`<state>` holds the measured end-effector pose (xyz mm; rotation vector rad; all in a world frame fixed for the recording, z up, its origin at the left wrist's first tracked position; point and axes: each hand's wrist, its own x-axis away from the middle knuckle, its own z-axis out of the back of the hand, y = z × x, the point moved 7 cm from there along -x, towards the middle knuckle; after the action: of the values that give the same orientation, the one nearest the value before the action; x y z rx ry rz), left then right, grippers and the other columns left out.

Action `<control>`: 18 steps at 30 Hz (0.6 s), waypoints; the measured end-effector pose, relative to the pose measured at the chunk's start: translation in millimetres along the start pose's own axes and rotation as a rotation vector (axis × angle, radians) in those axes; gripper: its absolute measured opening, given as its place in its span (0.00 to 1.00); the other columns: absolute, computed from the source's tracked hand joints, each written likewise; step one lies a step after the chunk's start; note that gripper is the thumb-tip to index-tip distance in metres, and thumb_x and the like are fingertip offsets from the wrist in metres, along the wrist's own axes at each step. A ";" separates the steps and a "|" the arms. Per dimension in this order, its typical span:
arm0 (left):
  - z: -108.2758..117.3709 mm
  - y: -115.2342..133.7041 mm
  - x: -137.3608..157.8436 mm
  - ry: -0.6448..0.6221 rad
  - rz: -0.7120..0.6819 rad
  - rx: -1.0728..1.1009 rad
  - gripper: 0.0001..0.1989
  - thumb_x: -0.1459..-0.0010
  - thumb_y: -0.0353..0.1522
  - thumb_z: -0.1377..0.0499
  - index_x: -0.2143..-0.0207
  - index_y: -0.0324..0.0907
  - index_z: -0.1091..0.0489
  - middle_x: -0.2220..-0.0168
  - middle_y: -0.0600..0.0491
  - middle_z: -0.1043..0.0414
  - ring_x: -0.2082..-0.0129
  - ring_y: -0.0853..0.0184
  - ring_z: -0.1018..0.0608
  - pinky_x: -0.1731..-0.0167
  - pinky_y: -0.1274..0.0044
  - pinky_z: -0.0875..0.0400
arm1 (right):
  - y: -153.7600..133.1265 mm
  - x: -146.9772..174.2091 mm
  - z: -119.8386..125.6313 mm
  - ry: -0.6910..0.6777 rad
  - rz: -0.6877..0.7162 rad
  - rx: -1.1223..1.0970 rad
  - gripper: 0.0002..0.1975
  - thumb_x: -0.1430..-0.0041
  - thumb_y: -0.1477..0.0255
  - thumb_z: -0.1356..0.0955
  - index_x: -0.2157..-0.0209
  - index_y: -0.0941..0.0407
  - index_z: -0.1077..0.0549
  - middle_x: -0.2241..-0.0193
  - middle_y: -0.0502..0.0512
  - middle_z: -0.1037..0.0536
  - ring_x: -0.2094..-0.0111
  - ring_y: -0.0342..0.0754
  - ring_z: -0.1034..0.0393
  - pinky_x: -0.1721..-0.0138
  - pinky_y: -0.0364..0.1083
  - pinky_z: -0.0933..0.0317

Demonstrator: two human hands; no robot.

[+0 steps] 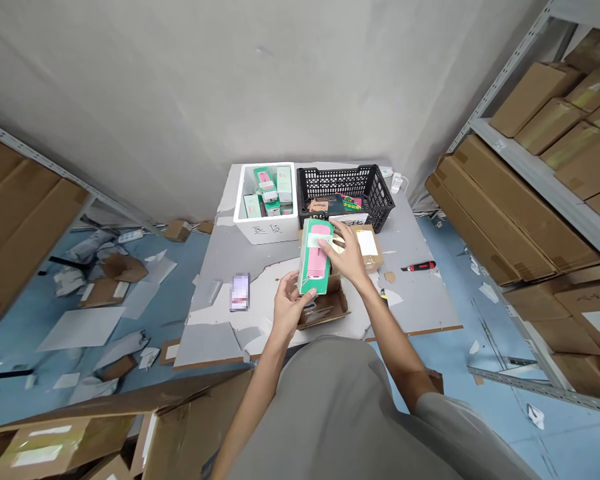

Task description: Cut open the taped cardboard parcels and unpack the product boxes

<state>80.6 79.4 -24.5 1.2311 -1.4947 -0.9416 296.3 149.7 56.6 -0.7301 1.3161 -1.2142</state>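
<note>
A green and pink product box (316,265) with a pale label is held up between both hands, above the table. My left hand (291,305) grips its lower left edge, thumb on the front. My right hand (349,252) holds its upper right side, with the thumb lying on the label. Beneath it stands an opened brown cardboard box (325,312), its inside partly hidden by the product box and my left hand. Behind my right hand lies another brown carton (370,248) with a white label.
A white foam bin (266,230) holds several similar boxes. Beside it a black crate (384,193) contains colourful packages. A phone (240,292) lies left, a red and black utility knife (420,266) right. Carton-laden shelves (500,137) flank the table; packaging scraps (83,327) litter the floor.
</note>
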 end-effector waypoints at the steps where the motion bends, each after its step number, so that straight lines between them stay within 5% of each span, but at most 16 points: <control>1: -2.1 3.3 0.7 0.026 -0.043 -0.042 0.43 0.53 0.46 0.14 0.40 0.47 0.27 0.32 0.41 0.24 0.42 0.56 0.15 0.45 0.70 0.16 | -3.7 2.4 -3.2 0.018 0.007 0.030 0.39 0.32 0.41 0.22 0.27 0.42 0.25 0.23 0.63 0.29 0.24 0.65 0.31 0.26 0.68 0.28; 6: -15.4 8.1 11.7 0.083 -0.125 -0.170 0.41 0.48 0.45 0.17 0.37 0.48 0.28 0.36 0.42 0.25 0.45 0.56 0.15 0.53 0.72 0.15 | -4.3 5.3 -11.4 0.125 -0.012 0.115 0.42 0.34 0.48 0.19 0.25 0.45 0.29 0.23 0.65 0.31 0.21 0.67 0.36 0.17 0.72 0.42; 10: -18.8 9.0 20.8 0.113 -0.189 -0.194 0.36 0.47 0.45 0.18 0.40 0.48 0.25 0.31 0.42 0.30 0.31 0.51 0.22 0.45 0.70 0.15 | 15.7 -2.0 -10.5 0.171 -0.065 0.068 0.41 0.33 0.49 0.21 0.26 0.46 0.30 0.24 0.65 0.28 0.25 0.66 0.30 0.21 0.70 0.35; 14: -8.7 -4.3 19.3 0.146 -0.058 0.038 0.37 0.45 0.50 0.19 0.39 0.49 0.27 0.32 0.42 0.27 0.27 0.50 0.24 0.32 0.61 0.19 | 35.4 -17.8 -8.7 0.100 -0.067 -0.109 0.44 0.35 0.42 0.23 0.26 0.46 0.31 0.26 0.65 0.25 0.28 0.63 0.26 0.28 0.64 0.26; 18: -7.7 -14.4 15.7 0.056 0.146 0.180 0.44 0.47 0.51 0.17 0.34 0.50 0.26 0.32 0.42 0.22 0.31 0.48 0.19 0.34 0.55 0.16 | 48.7 -27.5 -6.4 0.063 -0.077 -0.188 0.46 0.34 0.35 0.27 0.26 0.48 0.32 0.27 0.68 0.24 0.26 0.63 0.28 0.28 0.63 0.27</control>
<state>90.9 61.2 -33.1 1.2456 -1.6288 -0.6830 306.3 190.1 18.7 -0.8898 1.4795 -1.1931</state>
